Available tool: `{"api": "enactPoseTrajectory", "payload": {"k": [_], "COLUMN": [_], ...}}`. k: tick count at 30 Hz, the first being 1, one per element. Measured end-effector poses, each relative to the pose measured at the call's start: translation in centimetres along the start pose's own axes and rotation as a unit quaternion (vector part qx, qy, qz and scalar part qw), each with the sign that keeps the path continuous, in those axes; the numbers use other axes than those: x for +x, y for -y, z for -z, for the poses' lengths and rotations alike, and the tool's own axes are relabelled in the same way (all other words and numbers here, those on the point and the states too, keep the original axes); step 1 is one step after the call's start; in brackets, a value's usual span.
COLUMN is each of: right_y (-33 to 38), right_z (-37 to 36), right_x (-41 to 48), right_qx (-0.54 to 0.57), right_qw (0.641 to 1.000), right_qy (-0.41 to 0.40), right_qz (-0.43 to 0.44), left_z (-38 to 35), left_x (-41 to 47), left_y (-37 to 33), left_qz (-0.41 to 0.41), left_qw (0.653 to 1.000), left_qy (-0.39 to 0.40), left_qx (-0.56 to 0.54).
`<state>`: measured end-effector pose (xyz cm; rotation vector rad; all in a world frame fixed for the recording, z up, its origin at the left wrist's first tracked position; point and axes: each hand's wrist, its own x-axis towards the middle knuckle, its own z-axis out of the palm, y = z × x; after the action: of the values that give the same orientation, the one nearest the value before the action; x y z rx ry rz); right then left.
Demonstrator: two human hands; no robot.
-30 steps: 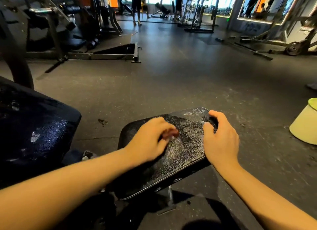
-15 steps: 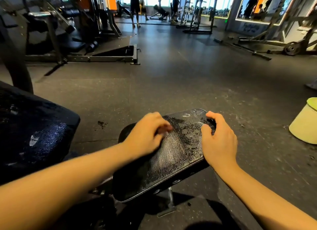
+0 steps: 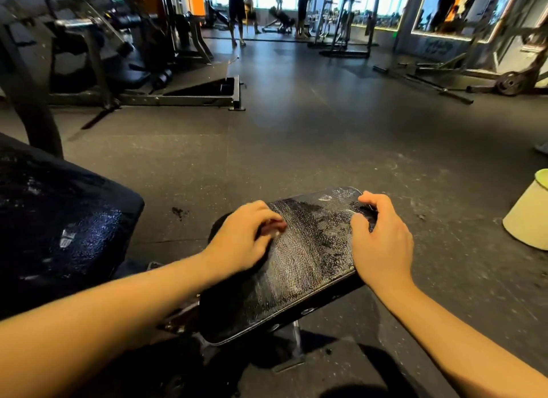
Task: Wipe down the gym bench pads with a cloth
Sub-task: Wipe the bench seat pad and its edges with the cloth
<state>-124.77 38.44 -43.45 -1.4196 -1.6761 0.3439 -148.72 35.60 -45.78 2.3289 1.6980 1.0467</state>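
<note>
I see both bare forearms reaching forward, the left forearm (image 3: 118, 323) crossing in low and the right forearm (image 3: 462, 335) from the lower right. My bare left hand (image 3: 243, 237) lies knuckles-up, fingers curled under. My bare right hand (image 3: 382, 243) sits beside it but apart, fingers arched down and thumb spread; I can't judge its grasp.

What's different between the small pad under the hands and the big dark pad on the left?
The small pad has a cracked cover, crazed with whitish lines; the big pad looks unbroken and glossy. The left hand and right hand are both on the small pad; neither touches the big pad. Both are dark padded bench cushions.
</note>
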Motion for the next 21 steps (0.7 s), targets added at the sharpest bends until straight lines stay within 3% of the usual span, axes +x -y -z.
{"api": "enactPoseTrajectory", "payload": {"k": [2,4,6,8,10,11,14,16,17,19,21], "right_y": [0.0,-0.1,-0.3,-0.3,-0.4,-0.4,-0.3,-0.2,-0.1,-0.2,-0.2], "right_z": [0.1,0.1,0.0,-0.1,0.0,0.0,0.0,0.1,0.2,0.2,0.1], "right_x": [-0.1,0.0,0.0,0.0,0.1,0.2,0.1,0.1,0.1,0.1,0.1], "right_qx": [0.002,-0.002,-0.007,-0.011,-0.015,-0.015,-0.015,-0.015,-0.014,-0.014,-0.017], "right_qw": [1.0,1.0,1.0,1.0,1.0,1.0,1.0,1.0,1.0,1.0,1.0], "right_qy": [0.001,0.003,0.001,0.002,0.003,0.004,0.004,0.006,0.008,0.009,0.006], "right_qz": [-0.001,-0.002,-0.001,-0.003,-0.001,-0.001,-0.001,-0.002,-0.002,-0.004,-0.004], "left_z": [0.0,-0.2,0.2,0.7,1.3,1.2,0.8,0.9,0.9,1.2,1.9], "left_x": [2.2,1.8,-0.9,-5.0,-6.6,-6.2,-2.0,0.1,0.1,-1.8,-5.5], "left_y": [2.5,1.5,-2.1,-5.3,-5.2,-3.8,2.8,5.5,5.3,2.2,-1.8], "left_qz": [0.117,0.134,0.072,-0.056,-0.117,-0.112,0.053,0.172,0.189,0.132,-0.002], "left_qw": [0.992,0.99,0.997,0.994,0.985,0.989,0.998,0.983,0.98,0.991,0.998], "left_qy": [-0.031,-0.039,-0.02,0.044,0.096,0.086,-0.015,-0.027,-0.024,-0.002,0.049], "left_qx": [0.03,0.035,-0.026,-0.089,-0.079,-0.046,0.024,0.055,0.06,0.026,-0.031]}}
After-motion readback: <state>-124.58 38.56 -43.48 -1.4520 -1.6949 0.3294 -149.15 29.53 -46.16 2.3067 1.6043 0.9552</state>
